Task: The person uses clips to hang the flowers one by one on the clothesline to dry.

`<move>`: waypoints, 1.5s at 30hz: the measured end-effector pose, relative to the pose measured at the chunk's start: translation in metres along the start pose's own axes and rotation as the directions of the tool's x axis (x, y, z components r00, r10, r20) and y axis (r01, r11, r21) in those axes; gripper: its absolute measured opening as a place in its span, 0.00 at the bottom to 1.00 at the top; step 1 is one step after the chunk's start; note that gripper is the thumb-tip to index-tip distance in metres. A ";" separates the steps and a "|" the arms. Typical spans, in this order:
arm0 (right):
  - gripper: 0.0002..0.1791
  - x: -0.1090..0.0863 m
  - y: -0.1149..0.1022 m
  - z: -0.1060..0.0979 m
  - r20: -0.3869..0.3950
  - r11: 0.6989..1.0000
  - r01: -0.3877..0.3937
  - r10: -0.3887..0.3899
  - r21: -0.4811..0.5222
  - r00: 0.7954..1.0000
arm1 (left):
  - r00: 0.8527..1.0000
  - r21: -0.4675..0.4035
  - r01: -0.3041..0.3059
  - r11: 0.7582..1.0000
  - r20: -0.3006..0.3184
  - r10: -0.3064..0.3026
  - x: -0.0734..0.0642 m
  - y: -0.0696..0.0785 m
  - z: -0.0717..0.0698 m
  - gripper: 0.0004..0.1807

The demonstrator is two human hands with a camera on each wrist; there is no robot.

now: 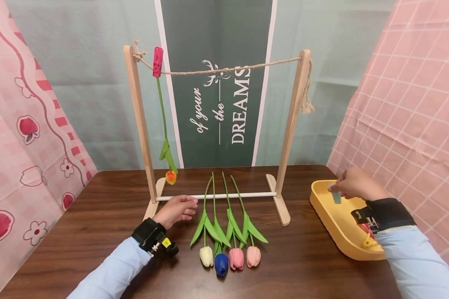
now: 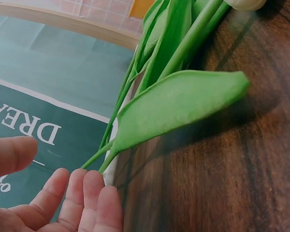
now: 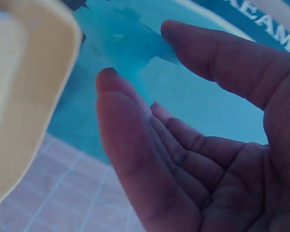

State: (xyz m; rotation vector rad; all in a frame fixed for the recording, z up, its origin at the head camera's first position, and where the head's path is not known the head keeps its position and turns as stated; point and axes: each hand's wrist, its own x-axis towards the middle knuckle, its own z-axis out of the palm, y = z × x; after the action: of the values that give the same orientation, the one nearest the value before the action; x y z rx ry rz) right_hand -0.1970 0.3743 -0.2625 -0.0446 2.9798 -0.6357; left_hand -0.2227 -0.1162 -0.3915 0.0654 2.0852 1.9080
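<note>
My right hand (image 1: 361,185) pinches a teal clothespin (image 1: 336,196) between thumb and fingers, above the yellow tray (image 1: 323,211); in the right wrist view the clothespin (image 3: 123,41) is blurred. Close to the stem of the white tulip (image 1: 206,256) is my left hand (image 1: 176,209), its thumb apart from the fingers in the left wrist view. Beside the white one lie a blue tulip (image 1: 221,264), a pink tulip (image 1: 236,258) and a pale pink tulip (image 1: 253,256), stems pointing away. An orange tulip (image 1: 171,177) hangs upside down from a red clothespin (image 1: 157,62) on the rope (image 1: 217,71).
A wooden frame (image 1: 293,120) carries the rope between two posts, with a white bar (image 1: 228,195) low across its base. The tulip stems cross this bar. More clothespins, red and yellow (image 1: 368,241), lie in the tray, partly hidden by the right wrist. Patterned cloths surround the brown table (image 1: 97,232).
</note>
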 end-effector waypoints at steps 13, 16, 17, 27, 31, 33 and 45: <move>0.16 -0.004 -0.054 0.011 -0.082 0.996 0.080 -0.077 0.028 0.994 | 0.999 -0.021 0.044 0.999 -0.015 -0.044 0.008 -0.002 0.000 0.17; 0.19 -0.004 -0.064 0.015 -0.097 0.995 0.090 -0.085 0.046 0.992 | 0.999 -0.019 0.054 0.998 0.000 -0.054 0.011 -0.002 0.001 0.19; 0.20 -0.004 -0.067 0.016 -0.098 0.994 0.090 -0.084 0.057 0.992 | 0.998 -0.019 0.057 0.998 0.005 -0.057 0.012 -0.002 0.001 0.19; 0.24 -0.001 -0.096 0.035 -0.086 0.979 0.093 -0.079 0.179 0.993 | 0.992 -0.002 0.115 0.993 0.044 -0.114 0.022 -0.004 0.010 0.19; 0.22 0.001 -0.105 0.045 -0.091 0.969 0.116 -0.099 0.216 0.991 | 0.990 0.002 0.127 0.992 0.060 -0.126 0.027 -0.006 0.015 0.17; 0.20 0.002 -0.109 0.051 -0.092 0.964 0.133 -0.114 0.232 0.989 | 0.989 -0.002 0.130 0.992 0.073 -0.129 0.028 -0.006 0.017 0.17; 0.17 0.008 -0.120 0.069 -0.094 0.935 0.173 -0.151 0.309 0.984 | 0.985 -0.022 0.105 0.994 0.138 -0.101 0.032 -0.008 0.021 0.14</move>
State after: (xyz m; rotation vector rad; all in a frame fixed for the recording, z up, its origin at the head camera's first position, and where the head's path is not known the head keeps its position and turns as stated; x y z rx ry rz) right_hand -0.1968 0.2363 -0.2769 -0.2520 2.9173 -1.1495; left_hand -0.2461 -0.0892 -0.4068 0.0783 1.9321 1.8197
